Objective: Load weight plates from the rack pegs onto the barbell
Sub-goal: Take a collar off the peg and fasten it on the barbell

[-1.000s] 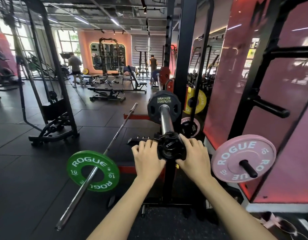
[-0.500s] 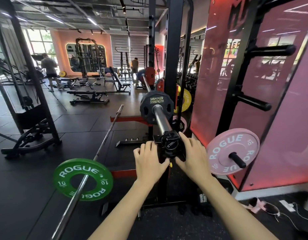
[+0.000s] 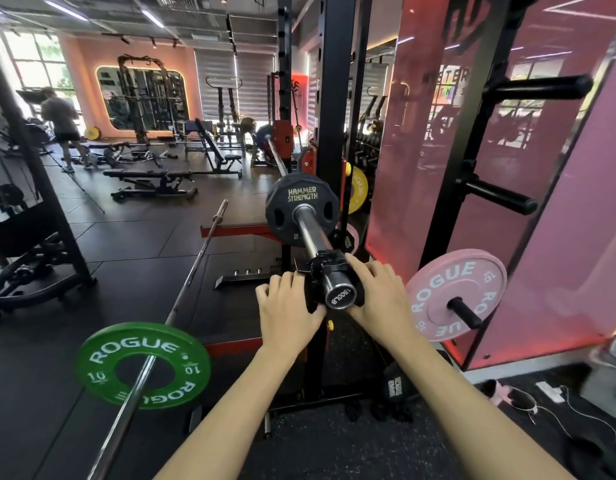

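The barbell's steel sleeve (image 3: 308, 230) runs toward me from the rack, its end cap (image 3: 340, 296) facing the camera. A small black Hammer Strength plate (image 3: 301, 195) sits far up the sleeve. A black collar (image 3: 325, 268) wraps the sleeve near the end. My left hand (image 3: 287, 308) grips the collar from the left and my right hand (image 3: 379, 292) from the right. A pink Rogue 10 plate (image 3: 438, 292) hangs on a low rack peg (image 3: 467, 311) at right.
A second bar (image 3: 168, 317) lies slanted at left with a green Rogue 10 plate (image 3: 140, 363) on it. The black rack upright (image 3: 334, 98) stands behind the sleeve, with bare pegs (image 3: 500, 195) at right. A yellow plate (image 3: 358, 190) sits behind. Benches and a person stand far left.
The collar has slid a little along the sleeve away from me, so the end cap now shows past my hands. The camera has drifted right; both hands stay on the collar.
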Motion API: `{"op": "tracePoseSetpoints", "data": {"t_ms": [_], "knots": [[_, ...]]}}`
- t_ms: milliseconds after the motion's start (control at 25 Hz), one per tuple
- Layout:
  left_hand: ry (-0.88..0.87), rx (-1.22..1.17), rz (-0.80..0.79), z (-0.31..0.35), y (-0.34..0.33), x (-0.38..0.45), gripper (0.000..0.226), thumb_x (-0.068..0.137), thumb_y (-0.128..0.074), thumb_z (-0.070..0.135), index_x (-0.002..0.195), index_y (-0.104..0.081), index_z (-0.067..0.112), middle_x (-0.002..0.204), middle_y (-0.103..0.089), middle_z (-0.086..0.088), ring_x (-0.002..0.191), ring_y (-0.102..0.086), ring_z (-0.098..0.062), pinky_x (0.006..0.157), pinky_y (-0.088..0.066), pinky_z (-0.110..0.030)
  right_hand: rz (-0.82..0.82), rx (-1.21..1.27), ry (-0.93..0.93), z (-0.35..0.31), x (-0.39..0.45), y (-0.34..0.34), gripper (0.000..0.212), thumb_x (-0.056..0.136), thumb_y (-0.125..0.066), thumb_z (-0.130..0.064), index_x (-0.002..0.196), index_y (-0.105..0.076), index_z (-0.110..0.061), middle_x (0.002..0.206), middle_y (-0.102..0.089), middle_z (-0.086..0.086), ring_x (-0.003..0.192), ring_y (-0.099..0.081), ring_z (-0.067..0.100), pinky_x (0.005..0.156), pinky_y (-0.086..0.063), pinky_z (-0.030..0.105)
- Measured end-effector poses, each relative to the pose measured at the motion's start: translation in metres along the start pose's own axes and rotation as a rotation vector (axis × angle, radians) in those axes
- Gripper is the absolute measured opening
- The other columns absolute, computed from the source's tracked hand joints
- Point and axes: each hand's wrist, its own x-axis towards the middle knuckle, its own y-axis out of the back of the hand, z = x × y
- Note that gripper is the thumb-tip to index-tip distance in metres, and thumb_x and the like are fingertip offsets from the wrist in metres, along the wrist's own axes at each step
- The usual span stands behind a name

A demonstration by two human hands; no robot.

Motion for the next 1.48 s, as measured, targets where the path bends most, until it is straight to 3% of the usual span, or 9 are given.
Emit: {"op": "tracePoseSetpoints", "data": {"t_ms": [200,360,640,840,1040,1120,1240,1400,1480], "knots": [[0.064,0.06,-0.062,-0.014,-0.035,0.047,0.044,0.076,-0.067,0.054,0.103,-0.058,0.02,0.098,-0.064,0.005,0.099,-0.053,-0.021,0.092,-0.034,-0.04,-0.036,0.08,0.053,0.018,0.056,-0.036,0.072,0.081,-0.064,-0.025,0.147,-0.034,-0.025,0.113,-0.055,0.002,0.1,-0.045,0.022,0.082,-0.039,0.035],[0.115,0.068,-0.145,-0.024,-0.056,0.09,0.04,0.08,-0.062,0.052,0.105,-0.052,0.023,0.099,-0.063,0.005,0.097,-0.051,-0.022,0.089,-0.038,-0.04,-0.023,0.139,0.083,0.03,0.104,-0.071,0.071,0.081,-0.067,-0.034,0.145,-0.037,-0.025,0.113,-0.055,-0.001,0.104,-0.047,0.021,0.086,-0.04,0.035],[0.224,0.059,-0.312,-0.029,-0.076,0.14,0.049,0.085,-0.051,0.021,0.132,-0.04,0.016,0.099,-0.066,-0.007,0.1,-0.054,-0.031,0.088,-0.039,-0.042,0.019,0.151,0.15,0.047,0.173,-0.121,0.074,0.072,-0.079,-0.026,0.139,-0.047,-0.021,0.104,-0.06,0.002,0.096,-0.053,0.025,0.077,-0.047,0.038],[0.222,0.193,-0.341,-0.026,-0.092,0.168,0.063,0.092,-0.043,0.008,0.15,-0.017,0.01,0.1,-0.066,-0.01,0.098,-0.058,-0.032,0.088,-0.039,-0.043,0.013,0.107,0.129,0.051,0.197,-0.134,0.073,0.07,-0.08,-0.031,0.136,-0.051,-0.021,0.103,-0.06,0.002,0.098,-0.053,0.025,0.079,-0.045,0.036],[0.252,0.24,-0.251,-0.026,-0.109,0.176,0.043,0.098,-0.042,0.012,0.14,-0.036,0.004,0.113,-0.065,-0.009,0.108,-0.058,-0.029,0.085,-0.044,-0.04,0.05,0.026,0.132,0.052,0.206,-0.137,0.071,0.067,-0.08,-0.038,0.131,-0.054,-0.022,0.102,-0.06,0.001,0.097,-0.053,0.024,0.078,-0.045,0.038],[0.269,0.206,-0.179,-0.026,-0.111,0.172,0.036,0.094,-0.048,0.006,0.13,-0.047,0.002,0.112,-0.063,-0.012,0.104,-0.059,-0.03,0.079,-0.047,-0.041,0.042,0.006,0.146,0.052,0.205,-0.137,0.073,0.069,-0.078,-0.038,0.134,-0.049,-0.022,0.107,-0.059,0.002,0.101,-0.052,0.025,0.082,-0.046,0.04],[0.178,0.044,-0.147,-0.031,-0.109,0.169,0.03,0.093,-0.045,0.005,0.122,-0.047,0.003,0.115,-0.053,-0.013,0.105,-0.052,-0.03,0.082,-0.044,-0.038,0.063,0.048,0.173,0.05,0.201,-0.137,0.081,0.069,-0.079,-0.033,0.139,-0.041,-0.017,0.112,-0.057,0.001,0.101,-0.053,0.024,0.082,-0.046,0.039],[0.112,-0.237,-0.077,-0.041,-0.106,0.17,0.06,0.089,-0.058,0.026,0.141,-0.036,0.006,0.128,-0.046,-0.007,0.118,-0.043,-0.022,0.094,-0.043,-0.033,0.102,0.057,0.219,0.051,0.203,-0.138,0.074,0.067,-0.081,-0.028,0.133,-0.048,-0.018,0.111,-0.059,0.0,0.099,-0.054,0.024,0.079,-0.047,0.038],[0.077,-0.244,-0.102,-0.042,-0.107,0.174,0.074,0.09,-0.059,0.023,0.152,-0.022,0.008,0.133,-0.045,-0.007,0.122,-0.042,-0.021,0.1,-0.041,-0.035,0.124,0.059,0.226,0.051,0.205,-0.138,0.073,0.065,-0.082,-0.025,0.131,-0.052,-0.017,0.108,-0.06,0.001,0.097,-0.053,0.024,0.078,-0.048,0.039]]}}
